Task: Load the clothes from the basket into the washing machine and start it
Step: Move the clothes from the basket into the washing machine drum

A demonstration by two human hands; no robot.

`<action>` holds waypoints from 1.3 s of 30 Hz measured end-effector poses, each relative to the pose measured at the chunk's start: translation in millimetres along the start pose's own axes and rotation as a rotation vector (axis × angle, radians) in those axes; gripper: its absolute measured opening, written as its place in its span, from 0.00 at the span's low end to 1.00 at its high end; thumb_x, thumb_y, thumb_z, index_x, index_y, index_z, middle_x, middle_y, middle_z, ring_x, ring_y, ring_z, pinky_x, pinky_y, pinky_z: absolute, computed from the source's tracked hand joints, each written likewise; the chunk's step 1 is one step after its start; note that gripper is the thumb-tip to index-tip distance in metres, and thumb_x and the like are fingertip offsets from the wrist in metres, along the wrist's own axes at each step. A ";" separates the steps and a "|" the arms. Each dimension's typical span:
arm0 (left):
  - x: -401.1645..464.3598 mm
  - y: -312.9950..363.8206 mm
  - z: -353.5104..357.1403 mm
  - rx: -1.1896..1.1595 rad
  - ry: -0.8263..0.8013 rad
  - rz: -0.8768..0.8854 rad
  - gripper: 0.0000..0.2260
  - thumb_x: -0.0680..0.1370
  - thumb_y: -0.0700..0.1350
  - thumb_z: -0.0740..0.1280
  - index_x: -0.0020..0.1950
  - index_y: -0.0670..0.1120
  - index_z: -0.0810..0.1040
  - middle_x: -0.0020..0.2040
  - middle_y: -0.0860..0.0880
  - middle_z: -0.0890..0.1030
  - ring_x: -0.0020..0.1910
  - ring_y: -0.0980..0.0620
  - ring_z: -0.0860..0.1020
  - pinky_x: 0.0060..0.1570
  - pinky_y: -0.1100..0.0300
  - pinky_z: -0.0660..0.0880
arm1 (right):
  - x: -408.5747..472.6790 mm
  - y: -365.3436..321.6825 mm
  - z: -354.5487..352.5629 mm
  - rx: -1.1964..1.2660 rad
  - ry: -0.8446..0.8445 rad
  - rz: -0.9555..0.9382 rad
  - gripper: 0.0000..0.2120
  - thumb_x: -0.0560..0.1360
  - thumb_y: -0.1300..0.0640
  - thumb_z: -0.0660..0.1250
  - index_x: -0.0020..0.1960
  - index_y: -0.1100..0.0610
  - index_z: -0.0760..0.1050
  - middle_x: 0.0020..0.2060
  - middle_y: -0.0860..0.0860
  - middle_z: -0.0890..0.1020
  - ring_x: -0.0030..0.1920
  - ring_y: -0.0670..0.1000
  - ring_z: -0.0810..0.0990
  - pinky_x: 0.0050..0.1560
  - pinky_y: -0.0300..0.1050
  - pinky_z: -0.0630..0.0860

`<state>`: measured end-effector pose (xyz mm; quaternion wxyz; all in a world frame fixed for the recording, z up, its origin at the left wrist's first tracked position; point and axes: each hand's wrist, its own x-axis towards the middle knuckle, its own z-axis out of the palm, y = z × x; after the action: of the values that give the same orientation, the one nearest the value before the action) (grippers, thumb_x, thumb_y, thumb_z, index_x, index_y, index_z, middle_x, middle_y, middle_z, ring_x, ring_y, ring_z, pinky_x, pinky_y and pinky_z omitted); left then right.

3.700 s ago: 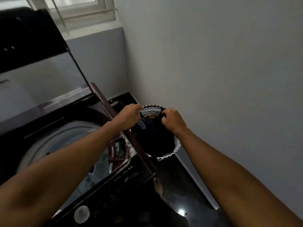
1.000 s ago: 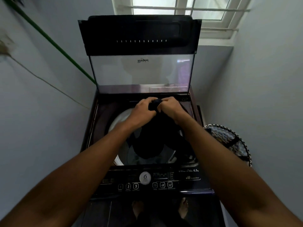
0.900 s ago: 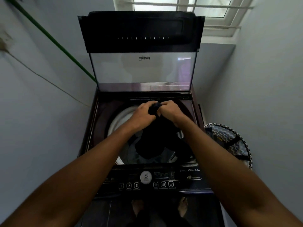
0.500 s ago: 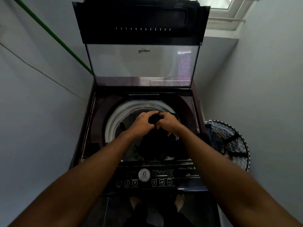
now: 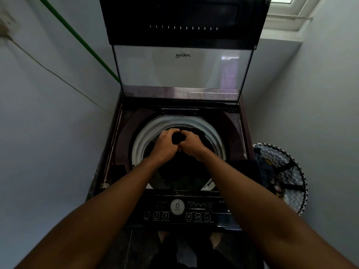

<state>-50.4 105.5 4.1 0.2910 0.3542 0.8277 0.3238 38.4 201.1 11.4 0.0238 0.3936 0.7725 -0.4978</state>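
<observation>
Over drum [image 5: 147, 133] — both hands' grip holds dark garment [image 5: 177, 137], now lower than before.

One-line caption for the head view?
Both hands, left and right, lower a dark garment into the open washer's drum.

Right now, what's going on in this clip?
A person is loading a top-loading washing machine whose lid stands open. The left hand and the right hand together grip a dark garment over the drum. The basket beside the machine holds more clothes. The control panel is untouched.
</observation>
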 end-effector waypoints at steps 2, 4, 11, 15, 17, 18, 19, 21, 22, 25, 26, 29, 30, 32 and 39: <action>1.0 -3.0 -7.1 0.004 0.029 0.002 0.28 0.73 0.36 0.71 0.72 0.50 0.70 0.69 0.46 0.69 0.66 0.48 0.72 0.56 0.62 0.71 | 6.6 -4.7 6.8 0.015 0.007 -0.037 0.23 0.67 0.69 0.69 0.62 0.58 0.76 0.51 0.54 0.82 0.51 0.53 0.81 0.47 0.45 0.79; 2.8 -8.2 -13.1 0.012 0.038 0.005 0.29 0.72 0.37 0.72 0.72 0.51 0.70 0.69 0.45 0.69 0.65 0.46 0.73 0.60 0.58 0.73 | 13.4 -7.5 12.7 0.011 0.006 -0.059 0.23 0.67 0.69 0.69 0.62 0.58 0.76 0.51 0.54 0.82 0.51 0.53 0.81 0.49 0.47 0.80; 6.9 -27.3 -19.6 0.036 -0.003 -0.040 0.30 0.72 0.38 0.72 0.72 0.53 0.69 0.69 0.46 0.70 0.65 0.48 0.74 0.58 0.61 0.72 | 30.2 -5.5 30.5 -0.056 -0.037 -0.050 0.24 0.68 0.68 0.71 0.63 0.58 0.76 0.53 0.55 0.82 0.53 0.53 0.81 0.52 0.50 0.81; 4.7 -35.0 -17.1 0.039 -0.067 -0.048 0.28 0.73 0.37 0.69 0.73 0.49 0.70 0.69 0.45 0.72 0.66 0.47 0.73 0.65 0.53 0.73 | 32.9 4.8 37.6 -0.142 -0.069 -0.022 0.21 0.70 0.64 0.70 0.63 0.57 0.76 0.52 0.56 0.81 0.52 0.54 0.80 0.46 0.46 0.78; 4.3 -38.1 -14.1 0.054 -0.098 -0.045 0.28 0.72 0.37 0.69 0.72 0.48 0.71 0.68 0.44 0.73 0.66 0.46 0.74 0.65 0.54 0.73 | 32.3 11.0 38.8 -0.166 -0.077 -0.004 0.19 0.70 0.63 0.70 0.60 0.56 0.77 0.51 0.56 0.81 0.50 0.54 0.81 0.45 0.45 0.77; 3.9 -39.5 -12.4 0.055 -0.114 -0.043 0.28 0.72 0.37 0.69 0.72 0.49 0.71 0.67 0.44 0.73 0.65 0.46 0.74 0.64 0.55 0.73 | 31.4 13.8 38.7 -0.176 -0.081 0.003 0.18 0.70 0.62 0.71 0.59 0.56 0.78 0.50 0.56 0.81 0.50 0.54 0.81 0.44 0.44 0.77; 3.4 -40.6 -10.6 0.057 -0.132 -0.041 0.28 0.72 0.36 0.68 0.72 0.49 0.71 0.66 0.44 0.73 0.64 0.46 0.74 0.63 0.56 0.73 | 31.1 16.8 38.3 -0.180 -0.088 0.009 0.17 0.70 0.62 0.71 0.59 0.56 0.78 0.50 0.56 0.82 0.50 0.54 0.81 0.44 0.44 0.77; 1.7 -41.8 -6.7 0.069 -0.164 -0.034 0.29 0.73 0.35 0.67 0.73 0.51 0.70 0.66 0.44 0.72 0.64 0.47 0.74 0.60 0.61 0.71 | 29.5 21.1 35.9 -0.186 -0.098 0.017 0.17 0.70 0.63 0.70 0.59 0.57 0.79 0.50 0.56 0.82 0.50 0.55 0.81 0.45 0.44 0.77; 1.1 -42.7 -4.9 0.080 -0.177 -0.031 0.29 0.74 0.35 0.67 0.74 0.51 0.69 0.66 0.44 0.71 0.64 0.47 0.74 0.59 0.63 0.70 | 28.5 22.3 34.6 -0.184 -0.100 0.019 0.16 0.71 0.64 0.70 0.58 0.57 0.79 0.50 0.56 0.82 0.50 0.54 0.81 0.45 0.44 0.76; 0.1 -45.1 1.4 0.121 -0.196 -0.017 0.28 0.76 0.38 0.69 0.75 0.52 0.68 0.65 0.44 0.69 0.62 0.47 0.74 0.59 0.64 0.68 | 25.5 24.7 30.5 -0.176 -0.095 0.007 0.12 0.71 0.65 0.69 0.54 0.57 0.79 0.46 0.55 0.81 0.45 0.52 0.80 0.38 0.39 0.74; 0.6 -45.9 3.2 0.131 -0.181 -0.016 0.27 0.76 0.40 0.70 0.74 0.52 0.69 0.63 0.45 0.70 0.61 0.46 0.75 0.60 0.62 0.70 | 24.0 24.8 29.0 -0.186 -0.099 0.002 0.11 0.71 0.65 0.70 0.53 0.57 0.79 0.46 0.54 0.81 0.44 0.51 0.80 0.37 0.38 0.73; 2.8 -44.8 4.3 0.196 -0.079 -0.022 0.19 0.74 0.40 0.70 0.65 0.49 0.77 0.59 0.45 0.74 0.56 0.46 0.77 0.57 0.56 0.75 | 19.8 26.6 24.2 -0.223 -0.154 -0.017 0.18 0.71 0.62 0.73 0.60 0.57 0.78 0.51 0.54 0.82 0.51 0.52 0.81 0.47 0.43 0.78; 3.2 -43.5 3.8 0.219 -0.048 -0.029 0.16 0.74 0.40 0.70 0.62 0.48 0.78 0.59 0.44 0.75 0.55 0.46 0.78 0.56 0.54 0.76 | 18.2 28.3 21.5 -0.223 -0.173 -0.012 0.24 0.70 0.60 0.75 0.64 0.56 0.76 0.55 0.54 0.81 0.55 0.53 0.80 0.51 0.44 0.78; 3.3 -43.4 3.0 0.240 -0.005 -0.044 0.13 0.74 0.40 0.69 0.59 0.46 0.79 0.58 0.43 0.76 0.54 0.45 0.78 0.55 0.52 0.77 | 13.4 32.7 12.8 -0.234 -0.203 0.030 0.40 0.66 0.54 0.80 0.73 0.54 0.66 0.64 0.54 0.76 0.63 0.54 0.76 0.59 0.46 0.76; 2.8 -42.9 6.7 0.230 0.007 -0.046 0.12 0.74 0.39 0.68 0.57 0.44 0.79 0.57 0.43 0.78 0.55 0.44 0.78 0.53 0.58 0.73 | -8.8 56.0 -21.4 -1.085 -0.529 0.251 0.24 0.71 0.57 0.72 0.65 0.58 0.74 0.63 0.55 0.77 0.62 0.59 0.77 0.59 0.54 0.77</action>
<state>-64.3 86.8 -32.6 0.2530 0.3649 0.8683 0.2210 87.4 223.8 -16.0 0.4700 0.2762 0.8313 -0.1079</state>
